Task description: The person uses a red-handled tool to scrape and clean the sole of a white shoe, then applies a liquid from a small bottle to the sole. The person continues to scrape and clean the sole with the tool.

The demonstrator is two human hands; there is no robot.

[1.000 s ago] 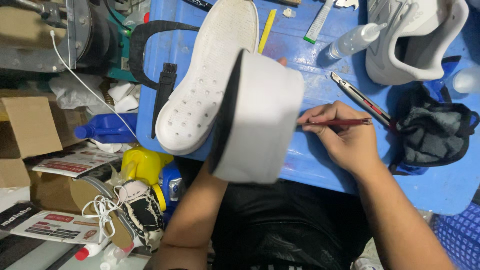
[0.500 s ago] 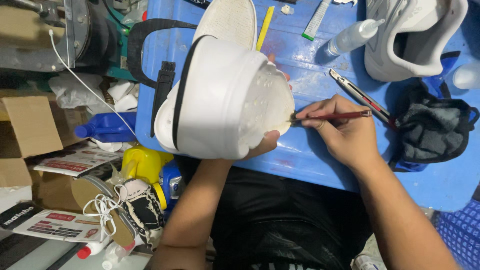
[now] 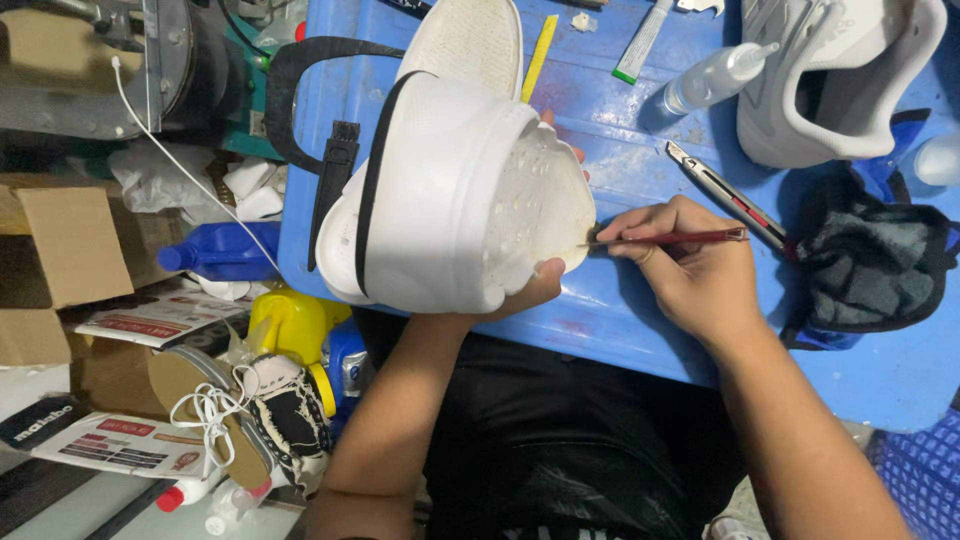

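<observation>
Sneaker in left hand, toe rightward toward brush, long axis level.

Blue table, scuffed and stained. Lying flat at the far edge, a white insole, with a yellow strip just beside it. Further right, a thin white-and-green tube, then a clear squeeze bottle on its side. At the far right corner, a grey-white sneaker. Near the middle, a utility knife set at a slant. At the right edge, a crumpled dark cloth. Draped over the left edge, a black strap and a black brush.
</observation>
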